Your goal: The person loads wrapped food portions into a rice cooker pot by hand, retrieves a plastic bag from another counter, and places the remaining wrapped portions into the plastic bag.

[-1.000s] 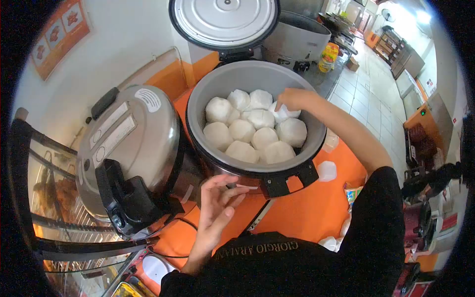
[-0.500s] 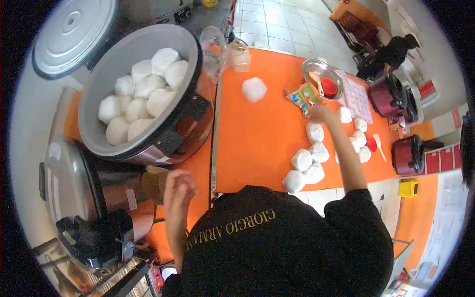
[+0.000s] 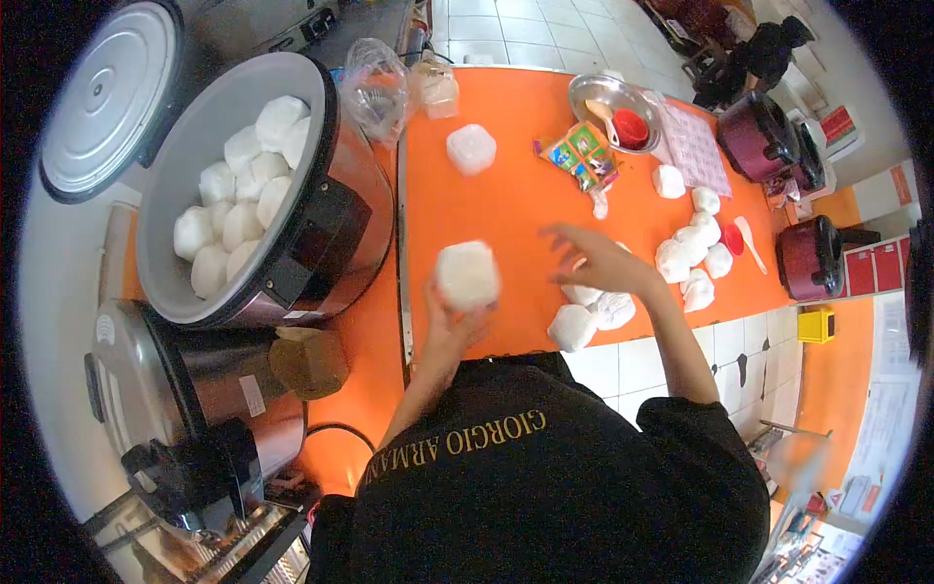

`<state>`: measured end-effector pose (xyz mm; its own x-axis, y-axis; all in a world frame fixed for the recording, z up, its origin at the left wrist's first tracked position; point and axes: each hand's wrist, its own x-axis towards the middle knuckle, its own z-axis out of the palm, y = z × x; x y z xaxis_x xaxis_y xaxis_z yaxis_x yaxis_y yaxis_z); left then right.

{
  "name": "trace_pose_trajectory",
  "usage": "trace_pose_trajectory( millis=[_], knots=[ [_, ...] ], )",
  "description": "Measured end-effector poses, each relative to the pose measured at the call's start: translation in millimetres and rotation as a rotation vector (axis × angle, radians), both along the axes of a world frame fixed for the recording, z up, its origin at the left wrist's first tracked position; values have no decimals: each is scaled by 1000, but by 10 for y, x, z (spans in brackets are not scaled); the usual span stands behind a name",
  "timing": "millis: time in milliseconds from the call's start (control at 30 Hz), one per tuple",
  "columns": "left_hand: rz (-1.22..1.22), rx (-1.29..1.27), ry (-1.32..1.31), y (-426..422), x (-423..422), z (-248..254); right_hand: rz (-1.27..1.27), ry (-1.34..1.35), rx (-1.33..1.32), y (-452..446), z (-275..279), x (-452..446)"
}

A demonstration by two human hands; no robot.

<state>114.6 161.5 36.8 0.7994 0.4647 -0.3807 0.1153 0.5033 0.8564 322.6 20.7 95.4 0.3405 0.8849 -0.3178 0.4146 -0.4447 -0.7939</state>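
Observation:
My left hand [image 3: 449,329] grips a white, rounded bundle [image 3: 467,276], apparently wrapped in thin plastic, above the near left part of the orange table [image 3: 506,214]. With fingers spread and nothing in them, my right hand [image 3: 598,259] hovers over a cluster of similar white bundles [image 3: 572,328], partly covering them. Beyond it lie a colourful printed packet [image 3: 581,156] and a small crumpled white piece [image 3: 599,202]. Another white bundle [image 3: 472,149] sits alone toward the far left.
A large open cooker pot [image 3: 345,209] full of white bundles stands left, beside a closed one [image 3: 146,380]. A metal bowl [image 3: 581,90] holds a red cup and spatula. More bundles [image 3: 673,261] and a white paddle [image 3: 750,243] lie right. Another person [image 3: 769,56] is in back.
My left hand has come from beside the closed cooker to over the table and now holds a white bundle. My right hand has drawn back from the printed packet, its fingers opening.

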Motion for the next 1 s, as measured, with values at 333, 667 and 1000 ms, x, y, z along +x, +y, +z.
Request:
trace_pose_trajectory(
  millis=[333,667,1000],
  knots=[
    [229,-193,-38,384,-662,-127,342,-780,-149,-348,-1257,487],
    [270,-135,-136,454,-1099,-270,-44,520,481,1690,872,243],
    [326,279,-194,670,-1605,428,717,-1068,528,4353,1163,-862]
  ],
)
